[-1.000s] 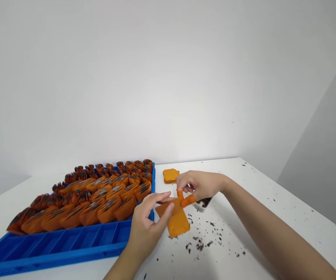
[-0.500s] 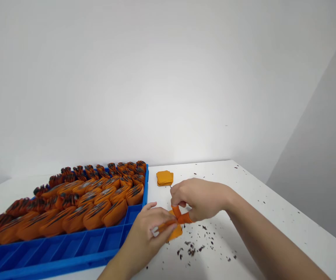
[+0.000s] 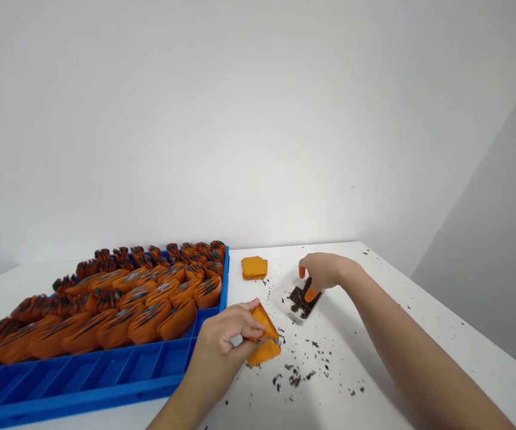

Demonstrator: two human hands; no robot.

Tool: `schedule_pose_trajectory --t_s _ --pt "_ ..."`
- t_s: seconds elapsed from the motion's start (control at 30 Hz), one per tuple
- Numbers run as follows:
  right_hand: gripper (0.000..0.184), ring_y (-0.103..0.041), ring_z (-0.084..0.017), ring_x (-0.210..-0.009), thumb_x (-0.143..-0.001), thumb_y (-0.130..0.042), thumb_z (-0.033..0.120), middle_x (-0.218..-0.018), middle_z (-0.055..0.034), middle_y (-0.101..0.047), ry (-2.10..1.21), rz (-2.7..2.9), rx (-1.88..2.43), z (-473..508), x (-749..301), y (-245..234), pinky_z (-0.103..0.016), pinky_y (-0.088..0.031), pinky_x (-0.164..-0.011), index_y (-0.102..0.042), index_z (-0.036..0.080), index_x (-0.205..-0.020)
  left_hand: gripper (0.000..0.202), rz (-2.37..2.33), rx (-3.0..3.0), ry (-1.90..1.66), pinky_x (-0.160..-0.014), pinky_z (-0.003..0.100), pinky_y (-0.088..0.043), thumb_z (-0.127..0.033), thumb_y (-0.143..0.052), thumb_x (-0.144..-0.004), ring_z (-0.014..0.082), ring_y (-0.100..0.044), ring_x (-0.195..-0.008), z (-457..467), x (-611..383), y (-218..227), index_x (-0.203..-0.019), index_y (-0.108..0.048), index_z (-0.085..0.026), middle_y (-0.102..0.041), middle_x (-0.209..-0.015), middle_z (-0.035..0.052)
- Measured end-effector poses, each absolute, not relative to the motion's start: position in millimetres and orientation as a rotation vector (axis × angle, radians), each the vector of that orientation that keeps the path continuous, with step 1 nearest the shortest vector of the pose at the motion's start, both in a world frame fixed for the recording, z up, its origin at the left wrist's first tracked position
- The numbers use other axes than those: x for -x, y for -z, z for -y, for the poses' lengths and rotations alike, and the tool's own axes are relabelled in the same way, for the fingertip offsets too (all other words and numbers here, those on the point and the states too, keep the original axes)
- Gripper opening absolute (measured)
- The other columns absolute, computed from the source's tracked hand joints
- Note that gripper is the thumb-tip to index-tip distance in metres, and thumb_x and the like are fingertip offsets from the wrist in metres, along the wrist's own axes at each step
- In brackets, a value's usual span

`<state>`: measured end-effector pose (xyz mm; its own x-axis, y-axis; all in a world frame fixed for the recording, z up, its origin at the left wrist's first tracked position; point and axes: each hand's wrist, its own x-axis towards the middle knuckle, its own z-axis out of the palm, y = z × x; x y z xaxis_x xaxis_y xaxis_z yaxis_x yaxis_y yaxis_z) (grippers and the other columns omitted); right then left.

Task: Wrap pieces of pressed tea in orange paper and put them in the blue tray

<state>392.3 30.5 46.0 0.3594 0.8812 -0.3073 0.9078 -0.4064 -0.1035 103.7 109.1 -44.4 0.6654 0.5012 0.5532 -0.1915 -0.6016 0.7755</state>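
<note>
My left hand [image 3: 226, 343] pinches an orange paper pouch [image 3: 263, 340] with its mouth held apart, just above the white table. My right hand [image 3: 323, 272], with orange finger cots on thumb and forefinger, reaches into a small clear dish [image 3: 300, 301] of dark loose bits and pinches some of them. A stack of flat orange papers [image 3: 254, 267] lies just left of that hand.
A blue compartment tray [image 3: 106, 376] at the left holds several rows of filled orange pouches [image 3: 119, 304]; its near rows are bare. Dark crumbs [image 3: 303, 370] are scattered over the white table [image 3: 419, 310]. A white wall stands behind.
My right hand has left the pouch and moved back and right into the dish. My left hand now holds the pouch alone, opened up.
</note>
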Motion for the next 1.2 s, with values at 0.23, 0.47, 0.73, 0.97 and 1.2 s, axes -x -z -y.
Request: schedule_pose_trajectory --t_s 0.23,0.47,0.73,0.97,1.2 --pt "0.052 -0.071 -0.028 -0.084 -0.052 -0.101 0.042 -0.111 -0.0108 -0.074 0.398 -1.689 -2.480 -55 -392 -14 -0.035 -0.050 -0.067 -0.081 0.024 -0.097 0.028 -0.307 -2.031 -0.965 -0.104 0.060 -0.062 -0.016 -0.070 -0.089 0.0395 -0.071 -0.131 -115 -101 47 -0.064 -0.059 -0.024 -0.085 -0.115 0.0114" --pt "0.024 -0.063 -0.020 -0.066 -0.062 -0.095 0.037 -0.080 -0.0045 -0.073 0.521 -1.773 -2.444 -58 -391 -13 -0.031 -0.045 -0.061 -0.084 0.024 -0.080 0.024 -0.397 -1.712 -0.854 -0.090 0.047 -0.070 -0.026 -0.078 -0.090 0.0355 -0.073 -0.129 -111 -105 50 -0.077 -0.058 -0.024 -0.084 -0.114 0.0126" --pt "0.010 -0.048 -0.016 -0.070 -0.083 -0.080 0.034 -0.084 -0.0019 -0.056 0.419 -2.224 -2.506 -33 -390 -59 -0.031 -0.037 -0.063 -0.078 0.024 -0.083 0.027 -0.480 -1.486 -0.824 -0.067 0.036 -0.071 -0.030 -0.088 -0.080 0.0335 -0.076 -0.114 -109 -109 45 -0.092 -0.066 -0.020 -0.081 -0.115 0.0147" --pt "0.042 -0.033 -0.012 -0.066 -0.085 -0.085 0.057 -0.077 0.0056 -0.032 1.046 -3.241 -2.354 -33 -339 -68 -0.030 -0.033 -0.061 -0.067 0.021 -0.073 0.038 -0.472 -1.406 -0.803 -0.069 0.041 -0.073 -0.034 -0.094 -0.074 0.0339 -0.072 -0.114 -108 -109 41 -0.099 -0.071 -0.018 -0.078 -0.119 0.0150" --pt "0.052 -0.032 -0.011 -0.065 -0.078 -0.093 0.053 -0.075 0.0069 -0.032 1.379 -3.256 -2.243 -42 -319 -53 -0.030 -0.032 -0.059 -0.054 0.021 -0.065 0.039 -0.457 -1.410 -0.852 -0.069 0.033 -0.070 -0.035 -0.096 -0.073 0.0233 -0.073 -0.092 -107 -108 37 -0.101 -0.075 -0.017 -0.079 -0.113 0.0109"
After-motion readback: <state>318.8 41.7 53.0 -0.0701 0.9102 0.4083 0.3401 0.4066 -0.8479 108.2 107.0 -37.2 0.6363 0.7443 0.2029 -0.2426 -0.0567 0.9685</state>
